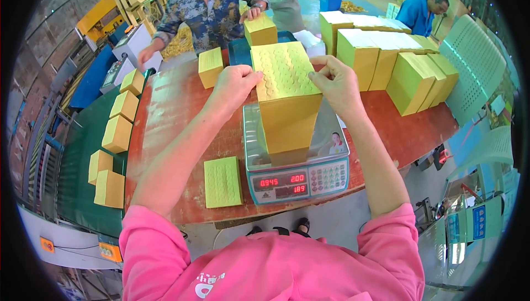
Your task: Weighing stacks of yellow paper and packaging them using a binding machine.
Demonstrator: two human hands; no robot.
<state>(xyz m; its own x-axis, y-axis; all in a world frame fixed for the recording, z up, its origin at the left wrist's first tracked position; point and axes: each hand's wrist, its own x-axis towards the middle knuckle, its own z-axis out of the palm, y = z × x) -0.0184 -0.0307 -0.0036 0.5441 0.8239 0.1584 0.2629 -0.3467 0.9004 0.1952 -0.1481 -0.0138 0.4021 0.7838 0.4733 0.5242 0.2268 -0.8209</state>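
Observation:
A tall stack of yellow paper [288,119] stands on the glass-like plate of a digital weighing scale [331,160]. Rows of round stamped shapes cover its top sheet. My left hand [236,84] pinches the left edge of the stack near the top, thumb and fingers together. On the opposite edge, my right hand [338,84] holds the paper in the same kind of pinch. Whether they grip one sheet or several, I cannot tell. Red digits glow on the scale's front panel. Left of the scale, a thin yellow-green paper pad [223,183] with the same pattern lies flat.
Several paper stacks [358,61] crowd the red table [182,130] at the right. More paper blocks [117,133] line a green conveyor belt [74,179] on the left. Across the table, a masked co-worker [212,11] touches another paper block [261,29]. A perforated green chair [472,66] stands right.

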